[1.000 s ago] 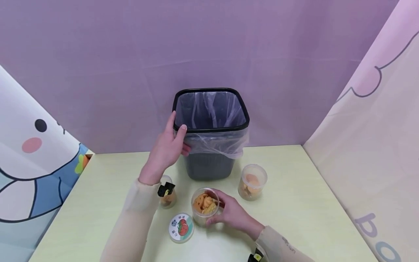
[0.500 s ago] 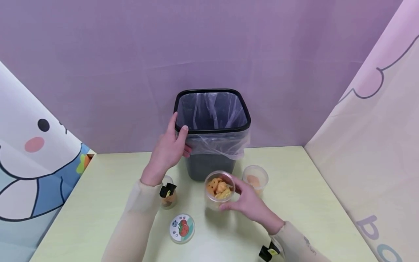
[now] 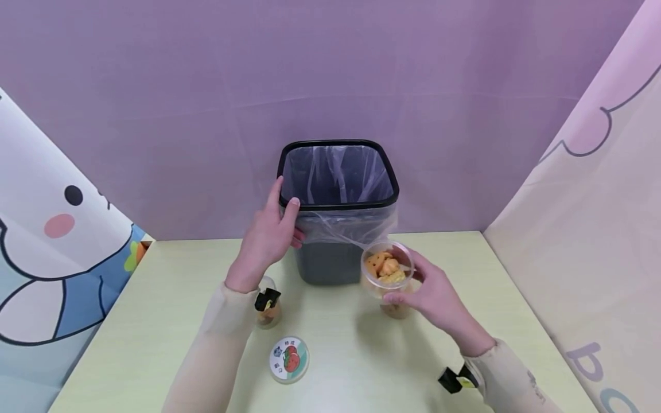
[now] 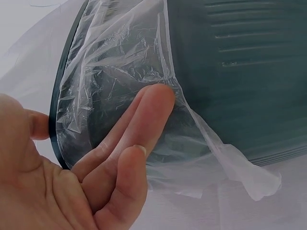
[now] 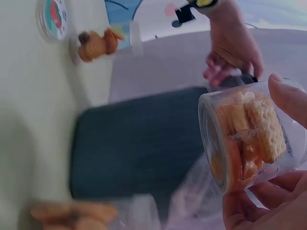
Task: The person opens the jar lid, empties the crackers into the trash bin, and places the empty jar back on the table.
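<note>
A dark grey trash bin [image 3: 327,264] with a black rim and a clear liner bag [image 3: 356,223] stands at the back of the table. My left hand [image 3: 265,238] holds its left front corner, thumb and index finger at the rim; in the left wrist view the other fingers [image 4: 153,112] lie against the bag-covered outer wall. My right hand [image 3: 439,292] grips a clear plastic jar [image 3: 387,267], lidless and raised off the table to the bin's right front. Orange and yellow cookies [image 5: 266,129] fill its lower part.
Behind and below the held jar, a second cookie jar [image 3: 396,311] is mostly hidden. Another cookie jar [image 3: 269,315] stands beside my left wrist. A round lid with a tomato picture [image 3: 289,360] lies on the table [image 3: 155,321]. A purple cloth wall [image 3: 330,69] rises behind.
My right hand has lifted the cookie jar and carried it right and somewhat toward the back, in front of the standing jar. The left hand keeps its place on the bin.
</note>
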A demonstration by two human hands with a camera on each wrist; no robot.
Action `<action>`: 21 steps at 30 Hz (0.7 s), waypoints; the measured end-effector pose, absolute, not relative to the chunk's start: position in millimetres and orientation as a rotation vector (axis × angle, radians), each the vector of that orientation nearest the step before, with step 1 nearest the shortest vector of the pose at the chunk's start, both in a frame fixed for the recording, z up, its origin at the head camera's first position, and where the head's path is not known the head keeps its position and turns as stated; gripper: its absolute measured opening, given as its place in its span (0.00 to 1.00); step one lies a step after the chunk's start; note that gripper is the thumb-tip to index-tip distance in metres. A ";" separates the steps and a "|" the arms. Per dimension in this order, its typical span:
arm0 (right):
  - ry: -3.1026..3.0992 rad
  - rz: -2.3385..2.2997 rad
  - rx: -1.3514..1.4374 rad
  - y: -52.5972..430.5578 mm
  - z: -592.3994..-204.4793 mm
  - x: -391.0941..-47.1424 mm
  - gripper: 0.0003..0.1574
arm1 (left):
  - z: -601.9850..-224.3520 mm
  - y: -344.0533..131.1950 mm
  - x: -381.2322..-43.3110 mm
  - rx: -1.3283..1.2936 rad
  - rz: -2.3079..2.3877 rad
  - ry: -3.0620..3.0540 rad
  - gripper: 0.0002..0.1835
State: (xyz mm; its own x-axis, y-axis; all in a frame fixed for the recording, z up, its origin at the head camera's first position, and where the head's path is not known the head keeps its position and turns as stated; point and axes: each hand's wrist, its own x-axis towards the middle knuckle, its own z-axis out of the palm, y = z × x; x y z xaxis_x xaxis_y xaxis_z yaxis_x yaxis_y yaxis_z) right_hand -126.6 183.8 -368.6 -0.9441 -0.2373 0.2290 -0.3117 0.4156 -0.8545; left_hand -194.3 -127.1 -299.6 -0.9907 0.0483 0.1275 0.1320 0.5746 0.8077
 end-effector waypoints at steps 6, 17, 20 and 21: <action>-2.576 1.499 0.461 203.6 -354.8 -133.5 0.53 | -300.6 -127.7 -194.0 -0.149 -1.383 -2.699 0.37; -2.593 1.381 0.423 226.1 -332.4 -151.6 0.52 | -302.0 -127.0 -194.0 -0.159 -1.379 -2.686 0.37; -2.586 1.376 0.412 230.5 -323.4 -158.6 0.51 | -302.4 -126.8 -194.8 -0.162 -1.376 -2.685 0.38; -2.584 1.381 0.399 231.9 -320.2 -161.0 0.51 | -302.5 -126.9 -194.9 -0.159 -1.375 -2.685 0.37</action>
